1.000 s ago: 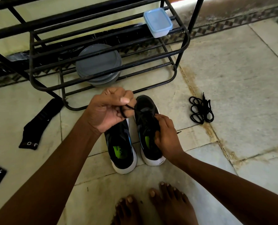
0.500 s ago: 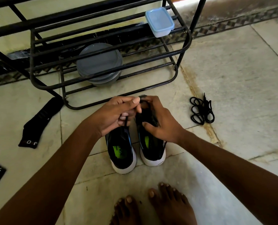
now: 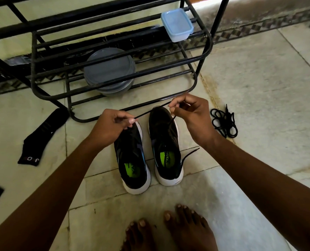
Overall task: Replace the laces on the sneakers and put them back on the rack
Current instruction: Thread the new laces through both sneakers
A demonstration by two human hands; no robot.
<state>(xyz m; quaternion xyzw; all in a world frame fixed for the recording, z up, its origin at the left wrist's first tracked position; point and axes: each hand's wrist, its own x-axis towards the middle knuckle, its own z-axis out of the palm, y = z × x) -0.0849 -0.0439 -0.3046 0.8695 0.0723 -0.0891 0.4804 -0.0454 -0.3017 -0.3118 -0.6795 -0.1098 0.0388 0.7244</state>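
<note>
**A:** What has changed, starting at the left?

**B:** The sock (image 3: 43,136) on the floor and the rack (image 3: 34,66) are as they were. The left hand (image 3: 110,125) has moved. Half a second ago it was bunched against the right one over the toe of the right sneaker. Now it has drawn back over the left sneaker (image 3: 132,160), thumb and finger pinching one end of the lace (image 3: 150,110).

**A:** And the lace itself?

**B:** It is stretched taut between the hands. The right hand (image 3: 192,115) pinches it above the right sneaker (image 3: 166,142), and from there it drops into the front eyelets. A loose end trails out on the floor beside that sneaker.

**A:** What does that mean for the job?

**B:** I'd judge the lace is being pulled through, so the lacing has barely begun. The left sneaker looks unlaced. A coiled lace (image 3: 224,123) lies on the floor further right, old or new I can't tell. Both sneakers stand side by side before the rack, not on it.
</note>
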